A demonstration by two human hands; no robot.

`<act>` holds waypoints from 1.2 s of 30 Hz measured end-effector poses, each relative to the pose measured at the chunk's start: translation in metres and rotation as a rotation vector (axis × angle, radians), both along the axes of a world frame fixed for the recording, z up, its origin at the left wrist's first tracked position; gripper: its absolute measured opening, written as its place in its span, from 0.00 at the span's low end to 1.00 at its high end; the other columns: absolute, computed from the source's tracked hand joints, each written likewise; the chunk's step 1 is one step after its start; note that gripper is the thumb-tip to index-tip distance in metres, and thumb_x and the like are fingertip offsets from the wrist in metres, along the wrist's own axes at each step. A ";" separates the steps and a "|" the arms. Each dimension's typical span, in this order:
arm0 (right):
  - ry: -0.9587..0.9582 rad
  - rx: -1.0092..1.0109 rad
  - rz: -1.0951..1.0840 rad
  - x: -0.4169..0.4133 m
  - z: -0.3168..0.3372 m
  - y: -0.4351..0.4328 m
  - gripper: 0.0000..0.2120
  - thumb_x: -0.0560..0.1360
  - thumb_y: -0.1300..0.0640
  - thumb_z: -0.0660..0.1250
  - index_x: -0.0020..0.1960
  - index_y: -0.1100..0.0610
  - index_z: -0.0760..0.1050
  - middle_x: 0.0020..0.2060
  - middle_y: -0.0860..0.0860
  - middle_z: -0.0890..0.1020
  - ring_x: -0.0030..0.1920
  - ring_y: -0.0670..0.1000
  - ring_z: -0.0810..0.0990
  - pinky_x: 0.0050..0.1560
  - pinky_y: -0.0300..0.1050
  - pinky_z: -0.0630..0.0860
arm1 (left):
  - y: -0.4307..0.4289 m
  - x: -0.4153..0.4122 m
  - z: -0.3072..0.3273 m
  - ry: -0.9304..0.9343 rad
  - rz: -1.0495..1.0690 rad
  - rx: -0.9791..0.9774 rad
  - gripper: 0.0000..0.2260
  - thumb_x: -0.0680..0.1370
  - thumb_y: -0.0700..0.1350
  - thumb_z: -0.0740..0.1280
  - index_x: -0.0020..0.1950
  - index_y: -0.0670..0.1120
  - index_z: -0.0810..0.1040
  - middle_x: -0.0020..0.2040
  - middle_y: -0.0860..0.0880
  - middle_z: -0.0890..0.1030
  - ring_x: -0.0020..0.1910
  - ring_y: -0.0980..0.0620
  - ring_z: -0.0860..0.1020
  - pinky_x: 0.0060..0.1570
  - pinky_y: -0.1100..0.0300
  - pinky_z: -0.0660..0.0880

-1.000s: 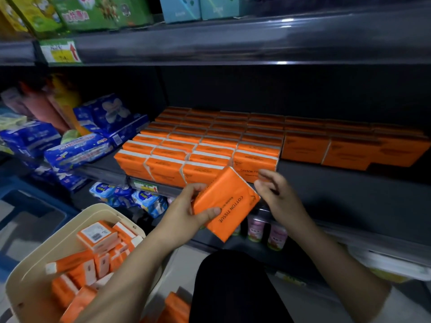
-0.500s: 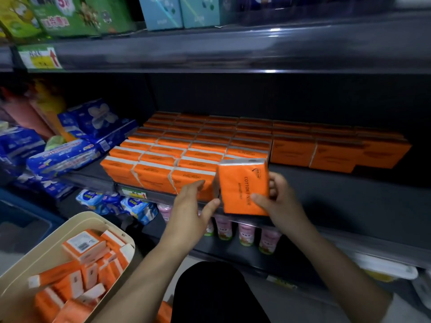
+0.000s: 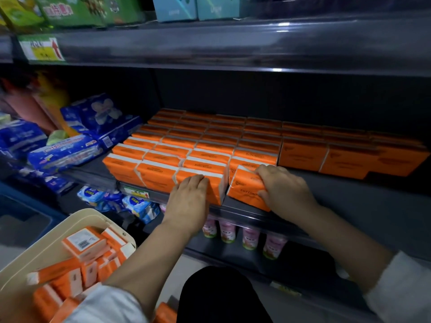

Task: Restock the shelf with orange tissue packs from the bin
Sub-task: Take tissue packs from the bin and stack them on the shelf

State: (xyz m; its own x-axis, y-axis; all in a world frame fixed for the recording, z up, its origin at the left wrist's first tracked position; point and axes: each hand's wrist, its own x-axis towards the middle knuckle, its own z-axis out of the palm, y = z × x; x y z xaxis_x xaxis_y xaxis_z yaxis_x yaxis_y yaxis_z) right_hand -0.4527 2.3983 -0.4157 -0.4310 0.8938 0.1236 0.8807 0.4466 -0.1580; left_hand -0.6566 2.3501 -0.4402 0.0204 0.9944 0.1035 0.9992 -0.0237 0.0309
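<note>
1. Set down since half a second ago: tissue pack [image 3: 245,191], then held upright in the air before the stock, now standing on the front of the shelf [image 3: 354,206] at centre frame, slightly tilted, just beside the front-row pack [image 3: 217,192] with a thin gap between.
2. Also moved: left hand [image 3: 189,194], off the tissue pack and onto the front-row pack; fingers straight and together, laid flat over its top, holding nothing.
3. Gripping the tissue pack at centre-right: right hand [image 3: 282,187], fingers curled over the top edge, thumb side against the front face.
4. Judged nearly placed; probably needs only a push to square it and close the gap, then a release.
5. Seen at lower left: cream bin [image 3: 70,226], with loose packs [image 3: 81,244] jumbled inside, so judged a good way from finished.
6. Stacked at left of frame: blue packages [image 3: 65,152], touching the orange stock on its left side.
7. Filling the middle from front to back: orange rows [image 3: 210,141]; further right, the rows stop farther back.
8. Left bare at right of frame, in front of those: dark shelf surface, judged room for more.
9. Below the shelf lip: price label [image 3: 136,192] and pink bottles [image 3: 249,236].
10. Across the top: upper shelf [image 3: 233,43] bearing green boxes [image 3: 70,10]. Dim throughout.
</note>
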 end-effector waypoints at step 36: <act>-0.148 0.196 0.175 -0.080 -0.006 -0.058 0.21 0.73 0.53 0.66 0.64 0.55 0.71 0.57 0.54 0.73 0.58 0.57 0.70 0.54 0.50 0.67 | -0.166 -0.125 0.005 0.150 0.320 -0.142 0.16 0.79 0.46 0.58 0.67 0.50 0.69 0.63 0.49 0.71 0.64 0.48 0.69 0.55 0.54 0.69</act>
State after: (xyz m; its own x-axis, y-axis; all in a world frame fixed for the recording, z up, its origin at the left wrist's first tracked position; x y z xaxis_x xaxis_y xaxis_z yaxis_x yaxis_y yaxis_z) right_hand -0.5328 2.3401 -0.4214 -0.6025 0.7697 0.2112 0.7948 0.6028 0.0702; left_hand -0.7820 2.1839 -0.4353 -0.2889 0.9572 -0.0160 0.9491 0.2842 -0.1357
